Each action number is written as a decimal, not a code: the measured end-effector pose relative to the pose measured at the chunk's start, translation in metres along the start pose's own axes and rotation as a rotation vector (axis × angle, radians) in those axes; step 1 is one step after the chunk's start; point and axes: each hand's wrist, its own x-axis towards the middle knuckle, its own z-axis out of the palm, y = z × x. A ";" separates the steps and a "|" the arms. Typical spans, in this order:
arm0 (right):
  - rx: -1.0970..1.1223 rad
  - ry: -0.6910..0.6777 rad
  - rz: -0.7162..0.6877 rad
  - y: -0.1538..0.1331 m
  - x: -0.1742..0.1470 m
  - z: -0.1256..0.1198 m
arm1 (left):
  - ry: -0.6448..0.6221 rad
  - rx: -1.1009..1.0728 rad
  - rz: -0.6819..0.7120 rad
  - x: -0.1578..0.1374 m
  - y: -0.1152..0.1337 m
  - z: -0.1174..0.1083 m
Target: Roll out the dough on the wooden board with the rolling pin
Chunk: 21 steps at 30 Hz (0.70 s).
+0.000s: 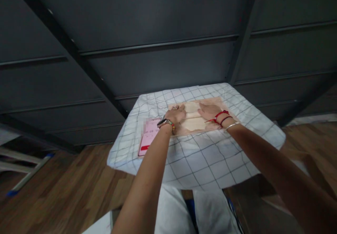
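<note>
A flat cream-coloured piece (194,123), with a ridge or fold running across its middle, lies on a pinkish-tan sheet (217,101). I cannot make out its exact kind. My left hand (176,114) lies flat at its left side, fingers stretched forward, with a watch and beaded bracelet at the wrist. From the right, my right hand (210,112) rests on the piece's other side with its fingers extended toward the left. Red and dark bands and a silver bangle circle that wrist. Neither hand grips anything.
A white checked cloth (207,160) covers the small table. On it, left of my left forearm, lies a phone (149,137) with a pink screen showing a timer. A dark panelled wall (163,69) stands behind. A white metal frame (28,170) is on the floor at left.
</note>
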 end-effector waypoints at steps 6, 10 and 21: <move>-0.016 0.001 0.001 -0.006 -0.011 -0.002 | 0.146 -0.004 -0.031 -0.021 0.009 0.005; -0.027 0.042 0.019 -0.008 0.022 -0.008 | 0.315 -0.001 -0.073 0.003 0.006 0.005; 0.014 0.127 0.020 -0.001 0.111 -0.019 | 0.236 -0.055 -0.108 0.091 -0.026 -0.010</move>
